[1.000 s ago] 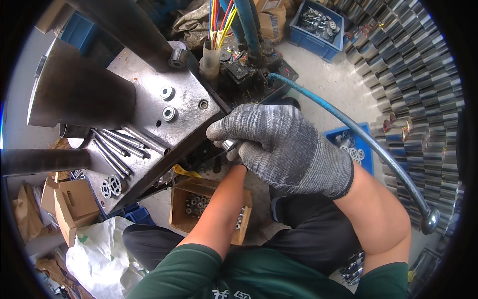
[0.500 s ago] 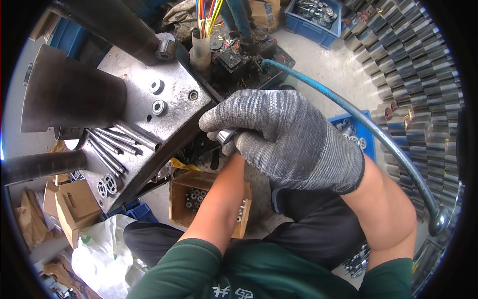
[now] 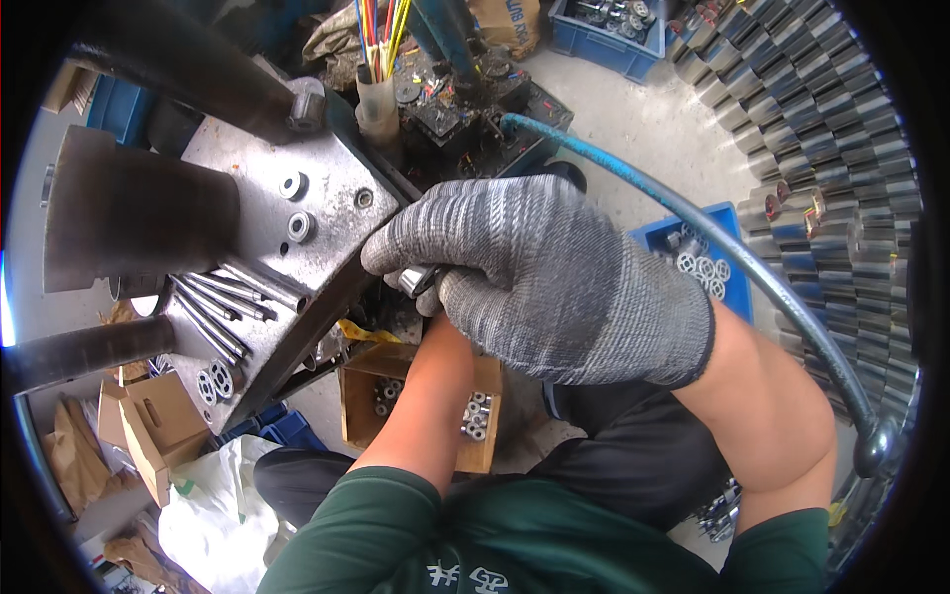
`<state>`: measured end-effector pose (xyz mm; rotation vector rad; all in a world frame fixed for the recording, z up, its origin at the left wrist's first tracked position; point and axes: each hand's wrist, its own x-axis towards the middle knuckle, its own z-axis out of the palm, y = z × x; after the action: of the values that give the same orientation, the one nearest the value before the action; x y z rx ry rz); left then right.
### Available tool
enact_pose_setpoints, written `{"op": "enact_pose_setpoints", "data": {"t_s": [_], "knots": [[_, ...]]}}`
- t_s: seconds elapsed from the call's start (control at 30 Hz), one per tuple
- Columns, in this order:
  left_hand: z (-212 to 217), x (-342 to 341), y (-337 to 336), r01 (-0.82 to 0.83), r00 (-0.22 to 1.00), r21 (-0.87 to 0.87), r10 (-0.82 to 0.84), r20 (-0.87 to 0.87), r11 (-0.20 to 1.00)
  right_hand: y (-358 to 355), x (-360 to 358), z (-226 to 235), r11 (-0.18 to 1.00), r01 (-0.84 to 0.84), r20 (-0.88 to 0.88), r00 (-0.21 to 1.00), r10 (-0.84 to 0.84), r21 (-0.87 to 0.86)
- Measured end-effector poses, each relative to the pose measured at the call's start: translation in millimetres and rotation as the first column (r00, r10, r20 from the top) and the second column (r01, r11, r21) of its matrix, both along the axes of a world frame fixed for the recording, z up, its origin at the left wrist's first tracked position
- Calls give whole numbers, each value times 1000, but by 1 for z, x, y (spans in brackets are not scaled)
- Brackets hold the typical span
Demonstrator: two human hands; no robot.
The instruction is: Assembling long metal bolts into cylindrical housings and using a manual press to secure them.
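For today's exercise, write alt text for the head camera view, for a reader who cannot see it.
A right hand in a grey knit glove grips a small shiny metal part at the edge of a steel machine plate, covering the bare left forearm below it. A blue hose curves past, above a cardboard box holding small metal rings.
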<state>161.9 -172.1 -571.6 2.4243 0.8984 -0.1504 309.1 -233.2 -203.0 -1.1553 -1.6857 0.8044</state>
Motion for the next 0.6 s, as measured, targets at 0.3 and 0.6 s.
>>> {"op": "enact_pose_setpoints", "data": {"t_s": [0.3,0.6], "knots": [[38,-6,-16,124,992,10,-124,-3,992,-4,1,5,998,23,130,991,-29,50],[94,-58,-25,146,983,44,-140,-118,988,2,-19,5,993,-6,-45,999,11,117]]}}
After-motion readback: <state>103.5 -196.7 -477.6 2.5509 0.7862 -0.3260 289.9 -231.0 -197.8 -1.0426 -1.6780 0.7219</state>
